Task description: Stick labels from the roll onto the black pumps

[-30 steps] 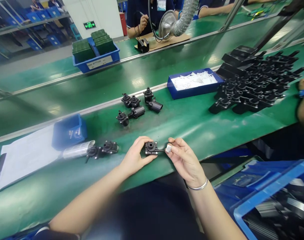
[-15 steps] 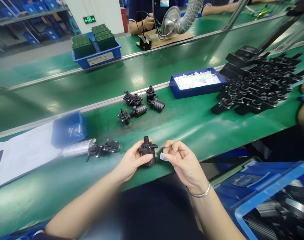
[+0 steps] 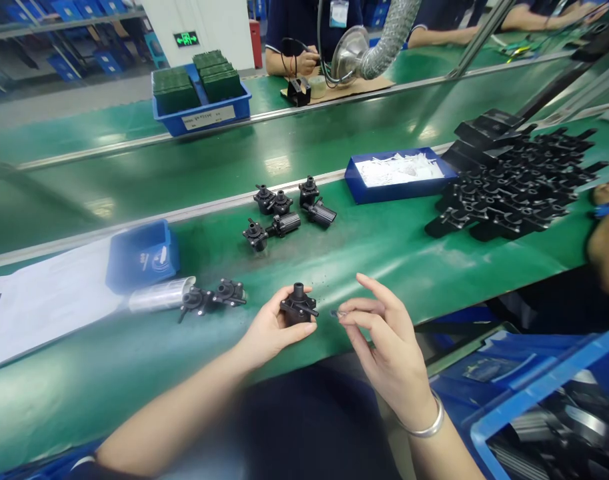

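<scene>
My left hand (image 3: 269, 328) grips a small black pump (image 3: 298, 309) upright, its nozzle pointing up, just above the green bench's front edge. My right hand (image 3: 384, 340) is right beside it, thumb and forefinger pinched on a small pale label (image 3: 335, 313), the other fingers spread. Several more black pumps (image 3: 289, 212) lie in a loose group further back on the bench. Two other pumps (image 3: 214, 295) rest to the left next to a silver cylinder (image 3: 159, 295).
A small blue bin (image 3: 141, 257) and white paper (image 3: 49, 300) lie left. A blue tray of white labels (image 3: 399, 175) and a heap of black plastic parts (image 3: 519, 180) are right. Another person's arm (image 3: 604, 233) is at the right edge. Blue crates (image 3: 544, 400) sit below right.
My left hand turned the pump from lying face-up to standing upright. My right hand drew the label slightly away and its fingers spread.
</scene>
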{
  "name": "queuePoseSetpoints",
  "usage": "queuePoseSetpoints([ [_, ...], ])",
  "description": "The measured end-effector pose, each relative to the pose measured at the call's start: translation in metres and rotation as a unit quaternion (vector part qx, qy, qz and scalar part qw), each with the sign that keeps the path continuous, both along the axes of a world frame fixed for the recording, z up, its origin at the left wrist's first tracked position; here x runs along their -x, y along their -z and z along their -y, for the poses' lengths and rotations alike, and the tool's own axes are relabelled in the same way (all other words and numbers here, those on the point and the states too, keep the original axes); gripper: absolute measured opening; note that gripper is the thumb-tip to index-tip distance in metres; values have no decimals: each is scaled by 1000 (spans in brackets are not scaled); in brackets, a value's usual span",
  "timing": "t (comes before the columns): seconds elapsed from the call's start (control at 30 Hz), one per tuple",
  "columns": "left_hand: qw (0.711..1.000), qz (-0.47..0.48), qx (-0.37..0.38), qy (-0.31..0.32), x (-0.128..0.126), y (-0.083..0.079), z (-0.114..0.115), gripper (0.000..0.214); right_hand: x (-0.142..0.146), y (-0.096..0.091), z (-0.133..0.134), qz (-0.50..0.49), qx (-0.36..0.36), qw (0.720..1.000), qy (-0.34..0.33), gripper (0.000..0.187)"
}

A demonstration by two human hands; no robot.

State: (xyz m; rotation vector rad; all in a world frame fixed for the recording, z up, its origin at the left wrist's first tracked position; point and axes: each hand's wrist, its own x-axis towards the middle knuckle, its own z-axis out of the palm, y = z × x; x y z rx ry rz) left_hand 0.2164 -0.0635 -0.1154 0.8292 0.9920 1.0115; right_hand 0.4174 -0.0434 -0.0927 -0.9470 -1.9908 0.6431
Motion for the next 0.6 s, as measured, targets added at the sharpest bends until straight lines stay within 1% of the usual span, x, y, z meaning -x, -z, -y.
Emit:
queuePoseSetpoints([
  [0.13, 1000, 11, -1, 1, 1, 0, 1, 55, 3, -2, 2, 10, -29, 999, -14, 32],
  [0.2, 1000, 19, -1, -1, 1, 1, 1, 56, 4, -3, 1, -3, -42, 999, -8, 31],
  [0.27, 1000, 30, 1, -5, 2, 1, 2, 57, 5, -4, 1, -28, -38, 999, 8, 33],
  [0.33, 999, 46, 2, -8, 3, 2, 2, 55, 4, -4, 0, -60, -3, 998, 12, 35],
  [0.4, 998, 62, -4, -5, 4, 2, 2, 53, 3, -3, 1, -95, 47, 994, 4, 36],
  [0.5, 996, 77, -38, -21, 3, 3, 2, 48, 3, -2, 3, -117, 110, 987, -4, 34],
  [0.6, 993, 70, -79, -57, 1, 3, 1, 42, 5, 2, 4, -100, 118, 988, -21, 32],
])
